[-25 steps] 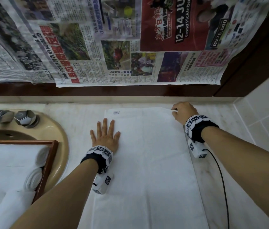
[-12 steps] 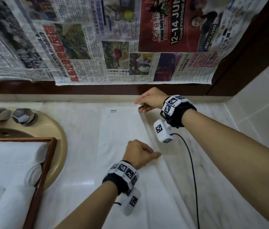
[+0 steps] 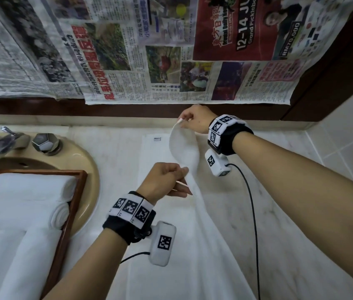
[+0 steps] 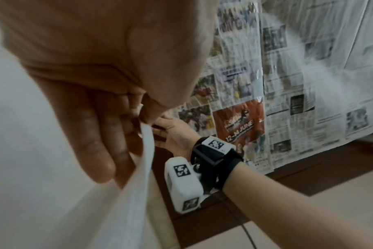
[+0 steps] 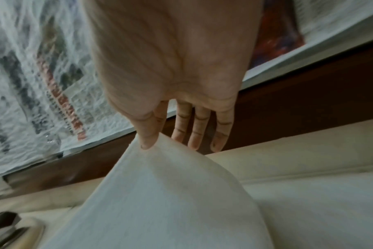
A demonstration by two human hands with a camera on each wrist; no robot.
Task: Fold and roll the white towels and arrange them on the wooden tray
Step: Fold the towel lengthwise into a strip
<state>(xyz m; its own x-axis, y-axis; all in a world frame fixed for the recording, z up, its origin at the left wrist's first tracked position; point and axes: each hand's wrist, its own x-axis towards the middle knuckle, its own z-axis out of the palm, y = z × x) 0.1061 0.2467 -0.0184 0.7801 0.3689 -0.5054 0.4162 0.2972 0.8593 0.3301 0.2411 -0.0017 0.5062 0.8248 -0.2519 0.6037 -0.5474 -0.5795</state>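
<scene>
Towel (image 3: pixel 184 148) edge lifted off the counter (image 3: pixel 279 213) — left hand (image 3: pixel 162 180) and right hand (image 3: pixel 195 120) both pinching it.

white towel (image 3: pixel 184 152), brown tray (image 3: pixel 71 204), perhaps beige basin (image 3: pixel 89 169)

Your towel (image 3: pixel 160 224) lies spread lengthwise on the desk (image 3: pixel 279 213), white, with a small label near its far left corner. Its right edge is lifted and curving leftward over the flat part, raised at the far corner and midway along. Your tray (image 3: pixel 67 213), wooden with a reddish-brown rim, sits over the sink at left and holds rolled white towels (image 3: pixel 30 187) lying side by side.
</scene>
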